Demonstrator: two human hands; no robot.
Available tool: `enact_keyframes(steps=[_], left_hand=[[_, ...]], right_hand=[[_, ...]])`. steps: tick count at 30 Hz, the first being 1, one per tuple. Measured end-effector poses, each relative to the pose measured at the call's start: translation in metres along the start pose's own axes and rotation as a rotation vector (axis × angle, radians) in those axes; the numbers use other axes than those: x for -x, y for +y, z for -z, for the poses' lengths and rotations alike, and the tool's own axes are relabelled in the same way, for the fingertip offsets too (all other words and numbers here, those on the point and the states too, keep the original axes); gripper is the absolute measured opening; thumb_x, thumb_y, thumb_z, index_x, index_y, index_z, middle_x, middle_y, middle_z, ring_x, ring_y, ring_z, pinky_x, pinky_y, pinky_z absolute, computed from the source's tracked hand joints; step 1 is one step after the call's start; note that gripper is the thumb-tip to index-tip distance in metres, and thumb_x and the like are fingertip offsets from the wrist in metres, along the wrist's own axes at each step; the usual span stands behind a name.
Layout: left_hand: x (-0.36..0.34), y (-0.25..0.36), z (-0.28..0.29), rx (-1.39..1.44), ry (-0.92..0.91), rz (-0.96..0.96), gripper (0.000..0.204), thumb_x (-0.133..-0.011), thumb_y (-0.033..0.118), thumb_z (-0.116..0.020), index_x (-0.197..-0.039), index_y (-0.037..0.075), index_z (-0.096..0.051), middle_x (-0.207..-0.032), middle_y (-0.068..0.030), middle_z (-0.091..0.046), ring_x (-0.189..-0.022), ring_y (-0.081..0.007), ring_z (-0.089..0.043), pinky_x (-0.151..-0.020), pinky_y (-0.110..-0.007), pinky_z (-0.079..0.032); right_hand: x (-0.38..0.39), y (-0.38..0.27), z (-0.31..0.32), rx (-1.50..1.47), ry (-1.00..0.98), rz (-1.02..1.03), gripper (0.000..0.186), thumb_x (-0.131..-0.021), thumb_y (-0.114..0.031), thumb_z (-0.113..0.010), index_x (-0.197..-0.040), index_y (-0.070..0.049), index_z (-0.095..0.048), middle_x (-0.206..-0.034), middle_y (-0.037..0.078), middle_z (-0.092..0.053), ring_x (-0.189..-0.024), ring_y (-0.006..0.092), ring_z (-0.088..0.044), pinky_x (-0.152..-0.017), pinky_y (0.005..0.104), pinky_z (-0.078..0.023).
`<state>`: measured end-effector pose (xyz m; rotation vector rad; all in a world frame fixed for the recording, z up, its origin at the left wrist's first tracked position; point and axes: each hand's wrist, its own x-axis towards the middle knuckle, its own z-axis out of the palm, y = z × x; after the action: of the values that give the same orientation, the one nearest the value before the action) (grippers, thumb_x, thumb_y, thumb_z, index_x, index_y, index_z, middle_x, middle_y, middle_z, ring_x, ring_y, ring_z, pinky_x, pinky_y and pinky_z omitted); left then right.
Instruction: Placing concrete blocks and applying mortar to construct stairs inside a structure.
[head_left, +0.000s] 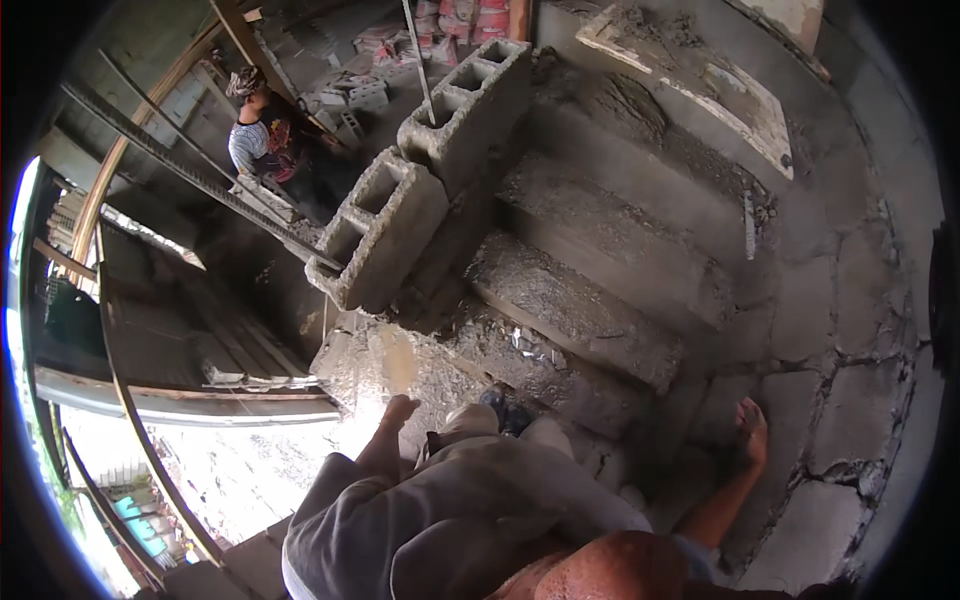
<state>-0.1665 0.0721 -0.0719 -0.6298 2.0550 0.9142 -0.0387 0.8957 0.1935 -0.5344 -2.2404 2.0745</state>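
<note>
My left hand (399,408) hangs beside my pale trouser leg (455,425), its fingers curled; whether anything is in them I cannot make out. My right hand (749,425) is open and empty, fingers slightly bent, beside the cracked block wall (865,410). My dark shoes (505,408) stand on wet, gritty concrete at the foot of rough concrete steps (570,310). Two hollow concrete blocks (385,240) (470,105) sit end to end along the left side of the steps, with steel rebar (170,150) rising beside and through them.
Beyond the blocks, another person (255,145) in a striped shirt works near loose blocks (355,100) and stacked sacks (470,25). A mortar-smeared board (690,90) lies on the upper steps. Wooden posts (100,230) and a bright drop edge (240,410) are on my left.
</note>
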Motion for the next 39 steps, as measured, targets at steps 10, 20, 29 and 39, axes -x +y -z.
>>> enact_keyframes(steps=[10, 20, 29, 39], left_hand=[[0.01, 0.078, 0.018, 0.004, -0.069, -0.278, 0.057, -0.083, 0.041, -0.067, -0.121, -0.001, -0.059, -0.108, -0.021, -0.066, -0.091, -0.0285, -0.065, -0.074, -0.04, -0.051], [0.177, 0.48, 0.109, -0.17, 0.075, -1.046, 0.081, -0.082, 0.057, -0.064, -0.134, -0.003, -0.047, -0.129, -0.0237, -0.056, -0.12, -0.0298, -0.054, -0.099, -0.038, -0.044], [0.056, 0.707, 0.235, -0.681, 1.059, -0.896, 0.105, -0.074, 0.066, -0.066, -0.145, -0.001, -0.027, -0.132, -0.03, -0.05, -0.128, -0.0398, -0.045, -0.105, -0.046, -0.038], [-0.018, 0.733, 0.268, -0.619, 0.739, -0.704, 0.108, -0.064, 0.078, -0.064, -0.14, 0.003, -0.042, -0.14, -0.022, -0.046, -0.131, -0.0381, -0.043, -0.104, -0.052, -0.038]], right_hand=[[-0.084, -0.025, -0.091, 0.012, 0.302, -0.226, 0.058, -0.089, -0.038, -0.064, -0.129, 0.002, -0.05, -0.102, 0.006, -0.066, -0.087, 0.015, -0.063, -0.071, 0.025, -0.047], [-0.189, 0.004, -0.179, -0.216, 0.117, -0.151, 0.051, -0.089, -0.038, -0.065, -0.122, 0.001, -0.055, -0.096, 0.007, -0.067, -0.075, 0.0124, -0.061, -0.06, 0.0255, -0.045], [-0.18, 0.054, -0.221, -0.276, -0.014, -0.361, 0.044, -0.091, -0.033, -0.062, -0.121, -0.002, -0.053, -0.093, 0.007, -0.067, -0.068, 0.0112, -0.058, -0.056, 0.0258, -0.045], [-0.199, 0.045, -0.251, -0.237, 0.1, -0.435, 0.043, -0.092, -0.035, -0.062, -0.12, -0.004, -0.054, -0.089, 0.005, -0.064, -0.066, 0.0092, -0.055, -0.055, 0.0255, -0.044]])
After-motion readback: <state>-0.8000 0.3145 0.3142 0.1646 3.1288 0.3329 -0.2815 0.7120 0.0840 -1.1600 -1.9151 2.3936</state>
